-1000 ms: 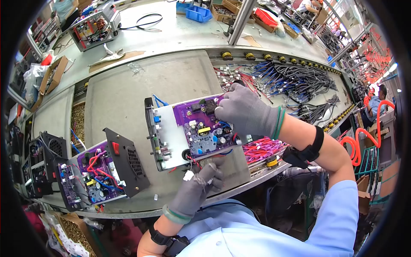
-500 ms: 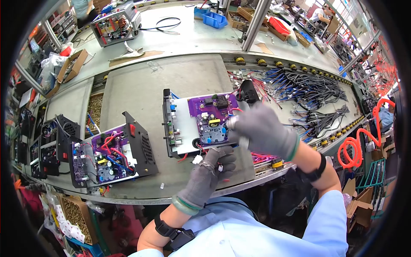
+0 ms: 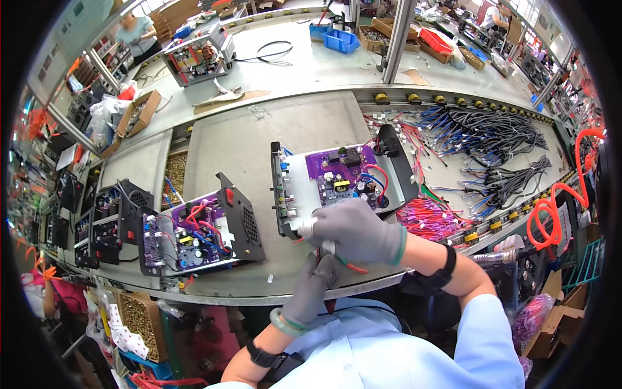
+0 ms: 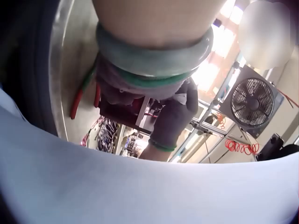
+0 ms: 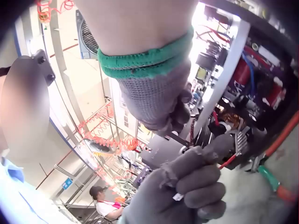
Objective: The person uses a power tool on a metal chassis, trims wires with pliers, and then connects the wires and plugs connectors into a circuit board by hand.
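The open chassis (image 3: 295, 174) with a purple circuit board (image 3: 337, 170) stands on the bench, its black back panel (image 3: 396, 165) at the right. My gloved right hand (image 3: 359, 233) is bent over its front left corner; whether its curled fingers (image 5: 180, 116) hold anything is hidden. Below it, my left hand (image 3: 311, 292) pinches thin wires by the chassis edge, thumb and forefinger together in the right wrist view, a small white connector (image 5: 177, 197) against its fingers. Pliers with green and orange-red handles (image 5: 270, 179) lie beside the chassis.
A second open unit (image 3: 194, 236) stands at the left, with more black units (image 3: 116, 223) beyond it. Grey and blue cable bundles (image 3: 486, 139) and red-pink wires (image 3: 427, 219) lie at the right. A metal rail (image 3: 259, 299) edges the bench front.
My right hand has moved from the right part of the board to the front left corner, uncovering the back panel and red and blue wires. My left hand stays near the front edge.
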The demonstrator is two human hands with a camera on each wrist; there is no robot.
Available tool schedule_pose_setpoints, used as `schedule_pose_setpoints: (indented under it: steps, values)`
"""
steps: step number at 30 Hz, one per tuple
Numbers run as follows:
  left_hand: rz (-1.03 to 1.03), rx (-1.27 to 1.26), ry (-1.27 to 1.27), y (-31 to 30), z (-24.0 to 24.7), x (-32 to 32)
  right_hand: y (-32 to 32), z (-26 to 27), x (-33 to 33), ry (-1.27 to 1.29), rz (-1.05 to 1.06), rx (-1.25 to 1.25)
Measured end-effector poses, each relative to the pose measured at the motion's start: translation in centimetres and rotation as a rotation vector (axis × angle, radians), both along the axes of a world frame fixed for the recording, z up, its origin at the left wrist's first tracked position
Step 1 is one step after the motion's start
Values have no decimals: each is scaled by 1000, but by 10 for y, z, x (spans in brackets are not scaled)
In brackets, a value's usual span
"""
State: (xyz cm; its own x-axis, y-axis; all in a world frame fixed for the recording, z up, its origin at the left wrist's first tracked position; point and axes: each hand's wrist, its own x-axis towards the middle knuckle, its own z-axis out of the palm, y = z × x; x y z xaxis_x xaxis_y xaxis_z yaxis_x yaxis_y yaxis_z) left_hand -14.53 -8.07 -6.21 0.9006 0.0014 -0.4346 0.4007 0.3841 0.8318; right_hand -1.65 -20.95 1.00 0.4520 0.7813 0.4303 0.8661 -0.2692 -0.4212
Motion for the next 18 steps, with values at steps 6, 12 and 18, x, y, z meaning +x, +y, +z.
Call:
schedule_pose_setpoints:
  steps: [6, 12, 18]
  values:
    - [-494, 1726, -728, 64, 76, -1, 9, -16, 16, 339, -198, 303]
    - [-314, 1707, -967, 82, 134, 87, 6, -21, 12, 177, -282, 252]
    - [-256, 1504, -701, 74, 91, 176, 14, -25, 11, -218, -268, -2]
